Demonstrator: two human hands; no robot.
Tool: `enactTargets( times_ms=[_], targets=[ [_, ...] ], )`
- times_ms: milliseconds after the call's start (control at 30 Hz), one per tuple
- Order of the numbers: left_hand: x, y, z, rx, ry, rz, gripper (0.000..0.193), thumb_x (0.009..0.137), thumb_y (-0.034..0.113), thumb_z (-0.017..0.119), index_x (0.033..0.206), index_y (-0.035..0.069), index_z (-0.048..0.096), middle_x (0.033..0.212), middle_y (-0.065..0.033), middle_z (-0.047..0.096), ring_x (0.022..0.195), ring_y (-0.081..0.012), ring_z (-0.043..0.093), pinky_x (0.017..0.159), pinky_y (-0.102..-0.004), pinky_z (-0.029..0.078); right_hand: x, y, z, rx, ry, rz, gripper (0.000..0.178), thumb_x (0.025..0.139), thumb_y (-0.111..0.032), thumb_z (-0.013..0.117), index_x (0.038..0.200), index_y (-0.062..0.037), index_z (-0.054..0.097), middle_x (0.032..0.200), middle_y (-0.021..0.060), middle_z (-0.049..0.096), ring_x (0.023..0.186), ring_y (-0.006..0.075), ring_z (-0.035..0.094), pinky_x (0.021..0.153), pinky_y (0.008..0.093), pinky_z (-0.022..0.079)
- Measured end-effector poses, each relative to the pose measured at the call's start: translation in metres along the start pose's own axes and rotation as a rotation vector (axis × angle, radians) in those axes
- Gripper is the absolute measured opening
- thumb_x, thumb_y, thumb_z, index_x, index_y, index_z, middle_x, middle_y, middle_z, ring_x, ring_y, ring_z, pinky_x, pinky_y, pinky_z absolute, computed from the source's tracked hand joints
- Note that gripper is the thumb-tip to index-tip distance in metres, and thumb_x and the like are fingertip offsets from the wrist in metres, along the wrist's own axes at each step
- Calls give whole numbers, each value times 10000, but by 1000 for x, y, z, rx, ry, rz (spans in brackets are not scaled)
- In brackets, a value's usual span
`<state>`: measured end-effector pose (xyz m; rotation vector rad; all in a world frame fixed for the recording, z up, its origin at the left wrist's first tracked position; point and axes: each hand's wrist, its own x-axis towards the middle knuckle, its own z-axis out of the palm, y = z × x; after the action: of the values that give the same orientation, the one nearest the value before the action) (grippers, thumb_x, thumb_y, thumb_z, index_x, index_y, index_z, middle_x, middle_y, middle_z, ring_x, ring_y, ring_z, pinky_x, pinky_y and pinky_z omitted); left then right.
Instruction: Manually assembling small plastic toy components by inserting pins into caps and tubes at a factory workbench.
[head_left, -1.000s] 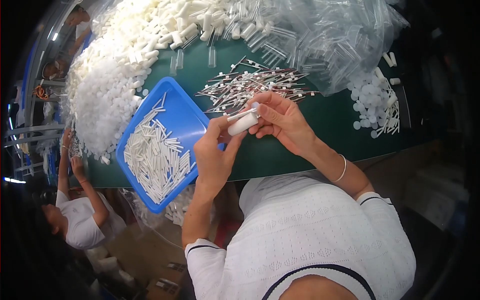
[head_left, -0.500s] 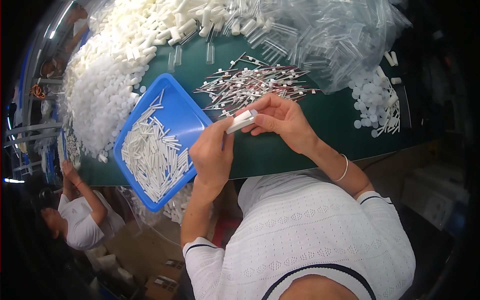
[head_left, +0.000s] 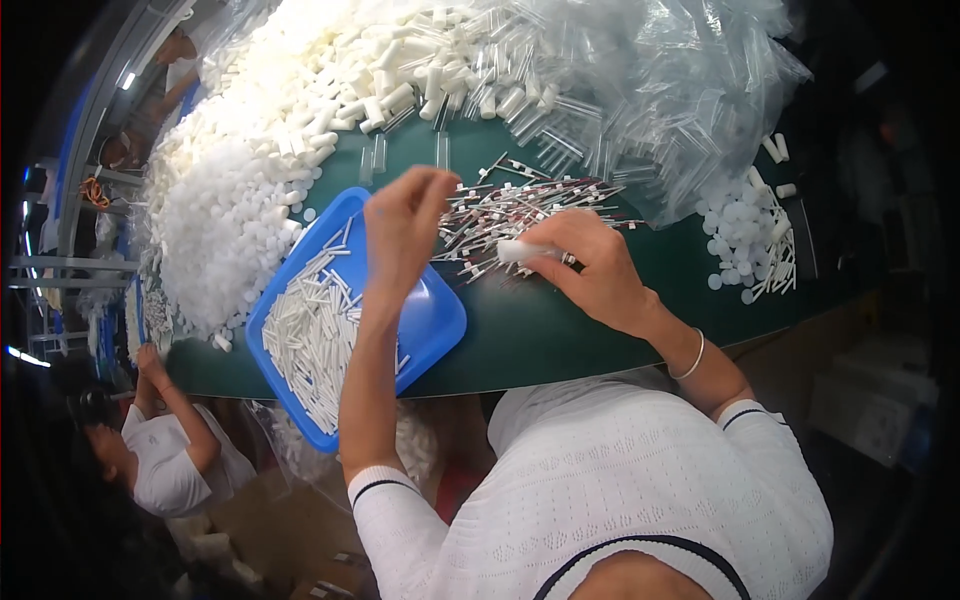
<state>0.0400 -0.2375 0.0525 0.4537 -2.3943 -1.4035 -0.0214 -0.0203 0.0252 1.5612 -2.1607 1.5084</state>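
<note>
My right hand is closed around a short white cylinder, pinched between thumb and fingers above the front of a pile of thin rods with small white collars. A small pale piece shows between its fingers. My left hand is raised over the far right part of a blue tray, at the left end of the rod pile. Its fingers are curled together, and whatever they may hold is hidden. Many slim white tubes lie in the tray.
White foam-like cylinders are heaped at the back, translucent discs at the left. Clear tubes and plastic bags cover the back right. More discs lie at the right. A co-worker sits at the left.
My hands have come apart. The left has moved up and left, away from the white cylinder; the right keeps the cylinder, which has turned. The whole view has shifted slightly.
</note>
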Motion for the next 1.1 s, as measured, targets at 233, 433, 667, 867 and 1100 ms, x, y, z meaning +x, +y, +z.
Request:
enactTargets(
  times_ms=[233,433,667,867,1100],
  targets=[
    [69,-64,13,799,214,263,252,804,278,716,837,30,686,886,-161,655,834,-314,617,759,-381,486,-4,-12,-17,76,-96,103,246,800,-27,686,1045,-25,662,974,111,661,888,233,643,776,307,502],
    [-57,13,18,-467,-311,-90,234,935,79,571,1157,11,546,904,-38,640,856,-92,575,753,-232,459,3,-1,-37,323,-14,203,227,834,-36,657,1061,-37,673,974,95,668,859,225,636,769,305,499],
    [-99,9,25,-551,-389,-214,357,947,75,563,1292,4,506,964,-15,561,913,-98,542,814,-219,441,-9,-2,-28,252,-239,158,222,835,-29,659,1056,-14,669,953,93,652,840,214,607,762,295,485],
    [-114,26,28,-115,-279,-146,306,899,5,601,1197,4,532,938,-41,596,847,-106,585,747,-236,483,-8,-9,-23,79,-278,-53,203,811,-39,671,1014,-29,678,880,101,632,784,260,621,687,322,499],
    [-122,12,27,-255,-286,-160,291,897,-8,596,1178,-1,521,1002,-87,632,923,-105,605,786,-239,490,-1,-9,-23,153,-415,4,142,831,-76,655,966,-31,658,853,121,613,739,274,612,651,342,486]
  ],
)
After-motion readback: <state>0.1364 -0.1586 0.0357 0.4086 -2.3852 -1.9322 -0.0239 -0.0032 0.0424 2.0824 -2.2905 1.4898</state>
